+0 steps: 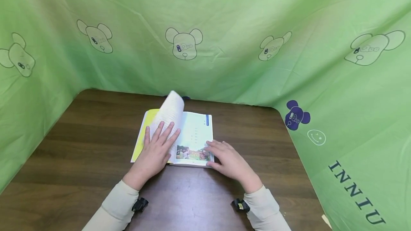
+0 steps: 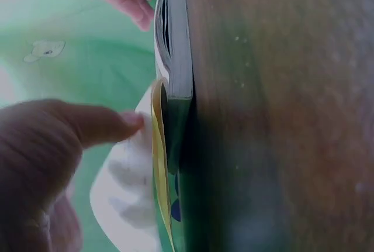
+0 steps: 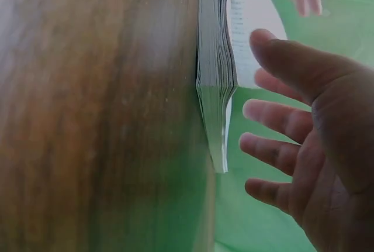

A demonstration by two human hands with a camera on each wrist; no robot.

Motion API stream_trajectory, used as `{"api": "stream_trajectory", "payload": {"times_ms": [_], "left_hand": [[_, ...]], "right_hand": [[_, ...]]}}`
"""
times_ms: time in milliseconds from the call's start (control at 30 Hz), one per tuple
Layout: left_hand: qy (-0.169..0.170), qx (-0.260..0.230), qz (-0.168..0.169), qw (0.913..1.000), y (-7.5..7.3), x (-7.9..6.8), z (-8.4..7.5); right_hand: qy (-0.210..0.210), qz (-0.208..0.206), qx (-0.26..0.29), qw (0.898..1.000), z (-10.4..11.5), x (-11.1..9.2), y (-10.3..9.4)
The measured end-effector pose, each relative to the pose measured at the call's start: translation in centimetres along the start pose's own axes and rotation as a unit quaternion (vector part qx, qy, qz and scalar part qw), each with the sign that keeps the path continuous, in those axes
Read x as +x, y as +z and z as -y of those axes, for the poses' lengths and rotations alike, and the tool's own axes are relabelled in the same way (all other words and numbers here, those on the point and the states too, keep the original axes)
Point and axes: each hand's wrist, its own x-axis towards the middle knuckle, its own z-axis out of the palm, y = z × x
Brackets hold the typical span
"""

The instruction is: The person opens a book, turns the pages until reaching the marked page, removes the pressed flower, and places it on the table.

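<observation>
An open book (image 1: 195,121) lies on the table, with text and a colour picture low on its right page. One white leaf (image 1: 173,107) stands raised and curled over the yellow left side (image 1: 144,131). My left hand (image 1: 155,154) spreads its straight fingers over that leaf; in the left wrist view its thumb (image 2: 108,124) points toward the spine. Over the book's right edge hovers my right hand (image 1: 229,161), fingers loosely bent. Seen from the right wrist, its fingers (image 3: 274,154) are apart from the thick page block (image 3: 216,59), gripping nothing.
The dark wood table (image 1: 86,134) spreads around the book on every side. Green cloth (image 1: 224,70) printed with bear heads hangs along the back and both sides. A small black device (image 1: 140,205) sits at the left wrist, another black device (image 1: 240,205) at the right.
</observation>
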Motion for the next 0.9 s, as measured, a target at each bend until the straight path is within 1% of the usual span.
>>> {"api": "stream_trajectory", "payload": {"times_ms": [167,267,367,467,700,900], "left_hand": [[0.004,-0.045,0.051,0.9977,0.16,-0.38,0.13],[-0.005,-0.065,0.078,0.9948,0.3,-0.48,0.14],[-0.016,-0.079,0.098,0.9919,0.38,-0.5,0.15],[-0.025,-0.084,0.111,0.99,0.36,-0.52,0.14],[-0.069,-0.103,0.14,0.9823,0.18,-0.52,-0.01],[-0.09,-0.106,0.154,0.9784,0.21,-0.49,-0.27]], "right_hand": [[-0.001,0.023,0.015,1.0,-0.01,-0.04,0.24],[0.001,0.03,0.018,0.999,-0.05,-0.04,0.35],[0.004,0.035,0.019,0.999,-0.11,-0.02,0.4],[0.007,0.037,0.021,0.999,-0.15,-0.02,0.45],[0.008,0.047,0.023,0.999,-0.02,0.07,0.66],[0.011,0.056,0.028,0.998,0.12,0.14,0.82]]}}
